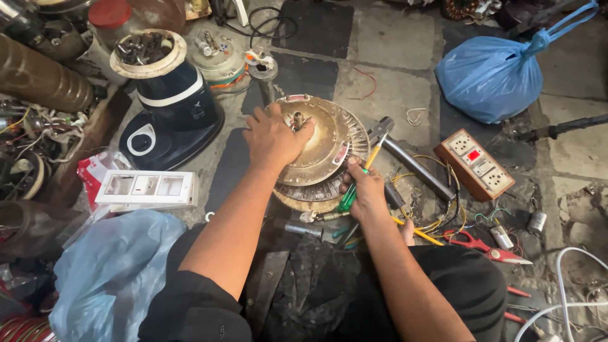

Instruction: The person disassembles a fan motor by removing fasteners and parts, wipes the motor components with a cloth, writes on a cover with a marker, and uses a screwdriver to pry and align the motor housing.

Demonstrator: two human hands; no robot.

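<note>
Lying at the far left, a pale blue plastic bag (pixel 111 272) slumps on the floor beside a white switch plate (pixel 147 189) with three openings. Behind them stands a dark blue mixer base (pixel 174 104) with a white band, its top holding a heap of small metal parts. Moving toward the middle, the left hand (pixel 273 139) presses palm-down on a round, dusty, brass-coloured fan motor housing (pixel 320 149), fingers curled over its central hub. That housing rests on the stone floor (pixel 392 38), directly in front of the person's knees. At its lower right edge, the right hand (pixel 362 189) is closed around a green-handled screwdriver (pixel 356 183), thumb touching the housing's rim. Just beyond lies a grey metal rod (pixel 415 166) amid tangled yellow wires. Farther right sit a brown socket board (pixel 476 163), red-handled scissors (pixel 484 246), and a knotted blue bag (pixel 491 76).
</note>
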